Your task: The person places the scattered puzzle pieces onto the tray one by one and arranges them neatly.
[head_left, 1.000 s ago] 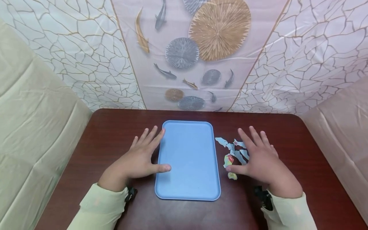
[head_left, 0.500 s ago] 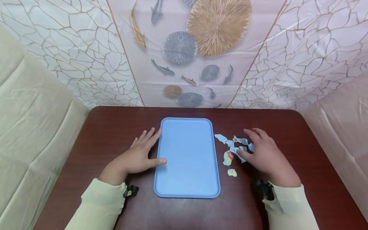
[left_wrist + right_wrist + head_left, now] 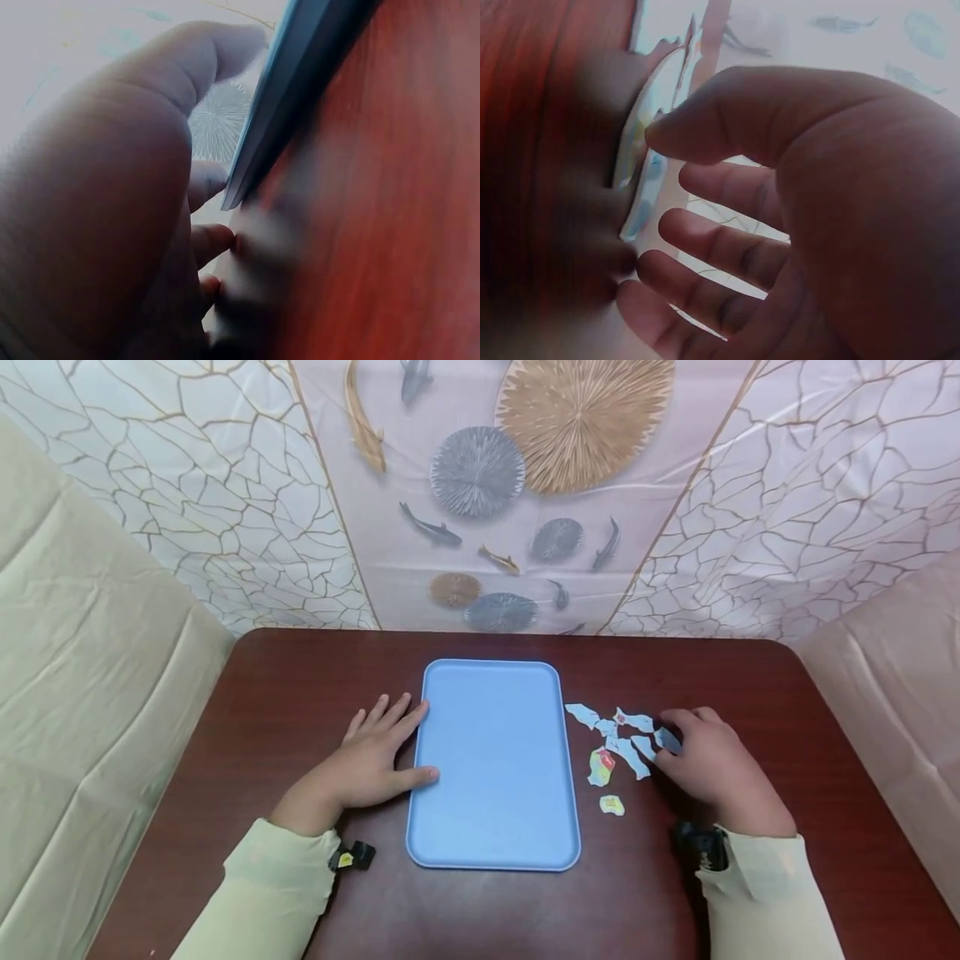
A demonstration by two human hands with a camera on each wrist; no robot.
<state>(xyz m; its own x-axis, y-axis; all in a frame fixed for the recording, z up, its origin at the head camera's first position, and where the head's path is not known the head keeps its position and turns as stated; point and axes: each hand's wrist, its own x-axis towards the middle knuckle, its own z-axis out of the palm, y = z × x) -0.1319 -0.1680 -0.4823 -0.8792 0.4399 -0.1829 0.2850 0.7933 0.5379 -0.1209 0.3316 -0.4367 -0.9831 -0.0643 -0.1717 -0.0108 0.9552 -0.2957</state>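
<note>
A light blue rectangular tray (image 3: pixel 493 764) lies in the middle of the table. My left hand (image 3: pixel 367 768) is spread at its left side, with thumb and forefinger over the rim; the left wrist view shows the tray's edge (image 3: pixel 281 97) beside the thumb. My right hand (image 3: pixel 712 764) is lowered at the right end of a group of flat, irregular puzzle-like pieces. Its thumb and loosely bent fingers reach around a pale blue piece (image 3: pixel 667 740), partly hidden by the hand. In the right wrist view the thumb tip overlaps the pieces (image 3: pixel 654 94), and the fingers are apart.
Several pale blue pieces (image 3: pixel 626 753) lie right of the tray. Nearer the front are a red and yellow piece (image 3: pixel 601 767) and a small yellow one (image 3: pixel 612 805). Behind the dark red-brown table (image 3: pixel 465 914) hangs a patterned cloth (image 3: pixel 480 552); beige padded panels (image 3: pixel 97 652) flank it.
My right hand has come down from above the pieces, drawn its spread fingers in, and moved slightly right to the rightmost piece. My left hand has settled at the tray's left side, still spread.
</note>
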